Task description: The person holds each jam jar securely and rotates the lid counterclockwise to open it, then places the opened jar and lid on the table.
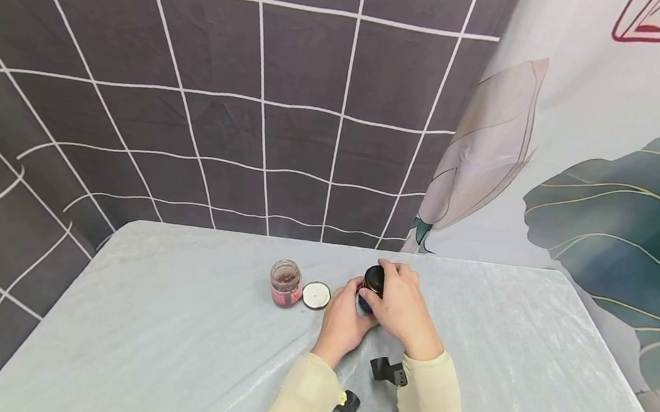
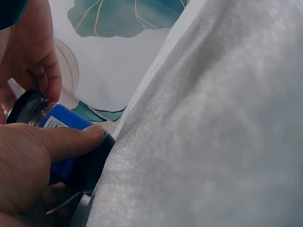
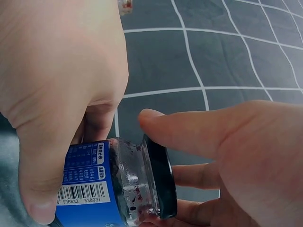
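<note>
A glass jar with a blue label (image 3: 85, 187) and a black lid (image 3: 162, 182) stands on the table in front of me. My left hand (image 1: 343, 320) grips its body, the thumb lying across the label in both wrist views. On the lid, my right hand (image 1: 406, 309) has its thumb at one edge and its fingers around the other side. The lid sits on the jar's mouth. Through the clear glass neck, dark red bits show. To the left is a lidless glass jar (image 1: 286, 288) with a pink-red label and dark contents. Beside it lies a loose lid (image 1: 316, 295), white inside facing up.
A pale grey-blue cloth covers the table (image 1: 171, 337). Behind it hangs a dark curtain with white grid lines (image 1: 294, 142), and a leaf-patterned curtain (image 1: 607, 215) is at the right. Black wrist-camera mounts (image 1: 388, 371) show near both sleeves.
</note>
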Tool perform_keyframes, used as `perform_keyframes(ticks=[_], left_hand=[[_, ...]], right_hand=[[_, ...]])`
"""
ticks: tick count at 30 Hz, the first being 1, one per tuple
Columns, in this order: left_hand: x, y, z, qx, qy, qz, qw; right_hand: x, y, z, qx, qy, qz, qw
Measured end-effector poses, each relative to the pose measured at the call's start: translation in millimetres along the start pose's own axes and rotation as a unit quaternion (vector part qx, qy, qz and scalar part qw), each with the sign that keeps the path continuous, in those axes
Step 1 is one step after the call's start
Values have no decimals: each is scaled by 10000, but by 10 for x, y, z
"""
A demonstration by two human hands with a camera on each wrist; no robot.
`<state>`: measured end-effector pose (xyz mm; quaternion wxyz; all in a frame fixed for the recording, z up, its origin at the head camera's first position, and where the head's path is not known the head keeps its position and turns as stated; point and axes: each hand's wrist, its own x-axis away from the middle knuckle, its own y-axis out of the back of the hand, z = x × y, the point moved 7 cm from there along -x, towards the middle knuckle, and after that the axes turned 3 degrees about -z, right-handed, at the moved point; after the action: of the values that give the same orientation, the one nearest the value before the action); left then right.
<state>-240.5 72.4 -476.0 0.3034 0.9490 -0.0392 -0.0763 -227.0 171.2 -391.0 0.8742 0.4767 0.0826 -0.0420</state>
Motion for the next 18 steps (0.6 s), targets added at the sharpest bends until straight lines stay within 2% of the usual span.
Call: perform_keyframes(ticks=[4,18], left_hand=[[-9,-11,1,-114,66,44,9999],[-24,16,-68,-421,-220,-79,9988]], right_hand=[[-3,-1,-2,-4,-4,4,10000],[-3,-9,27,31,24,-107,9999]])
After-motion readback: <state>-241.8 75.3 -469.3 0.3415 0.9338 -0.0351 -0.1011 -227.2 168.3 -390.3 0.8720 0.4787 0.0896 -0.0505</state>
